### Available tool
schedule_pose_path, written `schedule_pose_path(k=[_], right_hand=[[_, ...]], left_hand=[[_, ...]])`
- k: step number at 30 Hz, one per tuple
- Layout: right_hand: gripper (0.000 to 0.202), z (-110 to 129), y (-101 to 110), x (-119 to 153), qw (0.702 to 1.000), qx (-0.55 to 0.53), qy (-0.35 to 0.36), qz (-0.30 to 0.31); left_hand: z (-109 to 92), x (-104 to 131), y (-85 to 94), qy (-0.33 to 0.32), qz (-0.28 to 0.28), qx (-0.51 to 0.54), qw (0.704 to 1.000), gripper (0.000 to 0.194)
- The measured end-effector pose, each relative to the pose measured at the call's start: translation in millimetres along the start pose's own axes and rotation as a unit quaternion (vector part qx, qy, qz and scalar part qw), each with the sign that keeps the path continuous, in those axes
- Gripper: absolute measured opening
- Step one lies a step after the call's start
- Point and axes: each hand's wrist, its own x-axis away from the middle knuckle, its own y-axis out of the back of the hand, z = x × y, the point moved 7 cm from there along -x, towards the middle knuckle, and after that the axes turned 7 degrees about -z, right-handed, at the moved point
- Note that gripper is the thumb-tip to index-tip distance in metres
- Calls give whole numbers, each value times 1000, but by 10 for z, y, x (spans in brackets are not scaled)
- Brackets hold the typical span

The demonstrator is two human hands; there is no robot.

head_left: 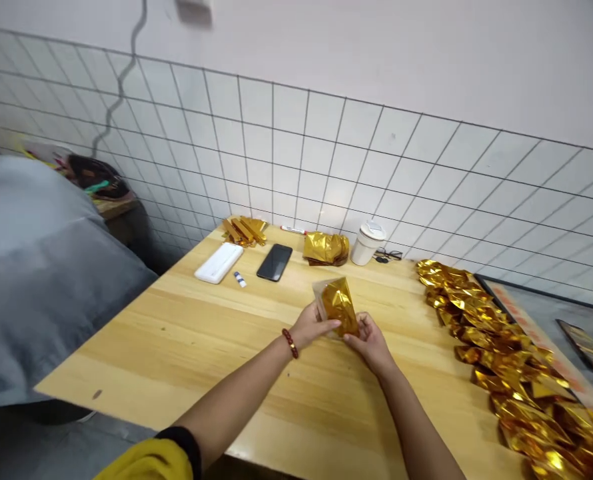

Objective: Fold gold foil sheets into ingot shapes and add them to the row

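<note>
A shiny gold foil sheet (340, 304), with a clear plastic-like layer along its left side, is held above the wooden table (216, 360). My left hand (311, 327) grips its left edge, thumb lying across the front. My right hand (371, 340) pinches its lower right corner between thumb and fingers. Whether it is one sheet or a thin stack I cannot tell. Beyond my hands lies a pile of flat gold foil pieces (325, 249). Along the right side runs a long row of folded, crinkled gold foil pieces (496, 333).
Toward the back stand a white lidded cup (369, 243), glasses (389, 254), a marker (292, 230), a black phone (275, 262), a white power bank (219, 263), a small blue-white tube (240, 279) and folded gold strips (244, 231). A person in grey (41, 280) is at left.
</note>
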Motion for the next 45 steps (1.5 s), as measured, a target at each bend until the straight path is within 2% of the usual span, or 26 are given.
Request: schedule_pose_path(k=[2,4,6,9,12,15,17,20,23,25,29,33,35,39,43,45], right_hand=[[49,6,-24,12,999,7,-3,33],[64,38,35,1,1000,-1,5,24],[71,65,123,-14,1000,-28,4,-2],[69,36,221,-23,998,-52,-32,-23],[49,-45,299,-30,997,-26,-67,-37],[30,-61,401,-63,995,-35,-46,-82],[30,-42,478,-86,989,-69,-23,-128],[38,-25,549,-103,979,-98,-15,-179],[43,-21,524,-108,984,-67,-20,-166],[44,-27,483,-105,989,-37,-17,-140],[53,-49,431,-93,993,-10,1,-121],[87,-2,393,-90,992,39,57,-111],[96,33,400,-90,986,81,93,-114],[85,43,456,-104,971,145,137,-130],[77,-1,516,-121,964,174,142,-140],[70,-8,525,-125,961,193,142,-135]], left_hand=[[21,4,59,14,-17,-10,1000,53],[44,15,91,47,6,-28,999,51],[74,52,55,95,80,-53,991,50],[97,146,-37,154,204,-88,963,50],[77,178,-62,168,243,-107,949,51],[-11,98,5,133,177,-61,973,60],[-83,36,77,97,118,-7,988,70],[-147,-31,165,46,60,29,997,80],[-166,-85,259,-7,-13,9,1000,92],[-159,-107,288,-36,-41,-8,998,98],[-140,-129,282,-76,-49,-36,995,98],[-158,-132,293,-104,-61,-82,989,86],[-176,-130,293,-117,-61,-101,986,77],[-191,-120,297,-130,-60,-121,982,68],[-100,-116,283,-81,-38,-137,987,73],[-87,-114,281,-82,-35,-155,984,65]])
